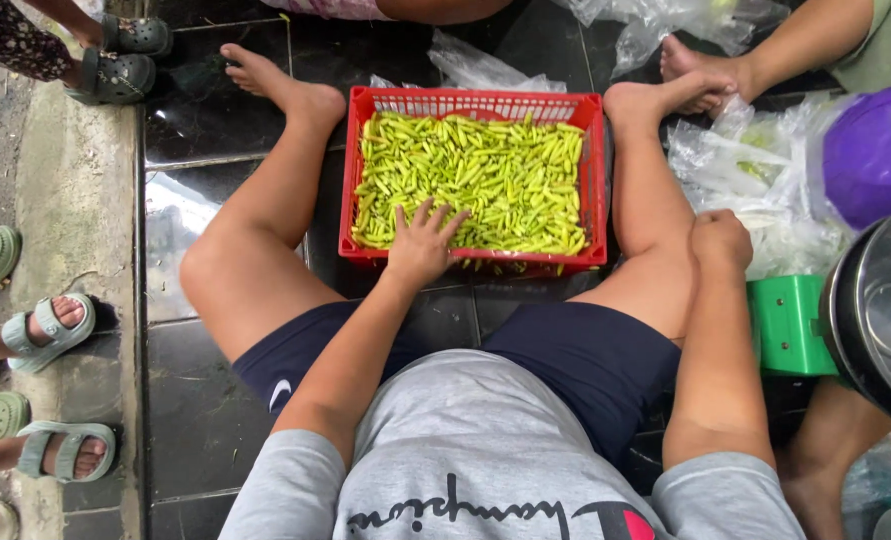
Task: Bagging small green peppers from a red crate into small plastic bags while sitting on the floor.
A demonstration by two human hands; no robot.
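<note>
Head view: dark glossy floor tiles (215, 120), a concrete strip alongside. One red basket (593, 150) of green chillies (485, 170) sits between the legs. Left hand (423, 245) spread wide on chillies; right hand (720, 238) fisted on the knee, contents hidden.

Even, bright daylight; soft shadows; glare on dark floor tiles (180, 215) at left; wide-angle bending at frame edges; focus sharp

The right hand (720, 238) is curled, its grip hidden; the steel pot (880, 310) and purple bowl (875, 150) are cut off at the right edge.
</note>
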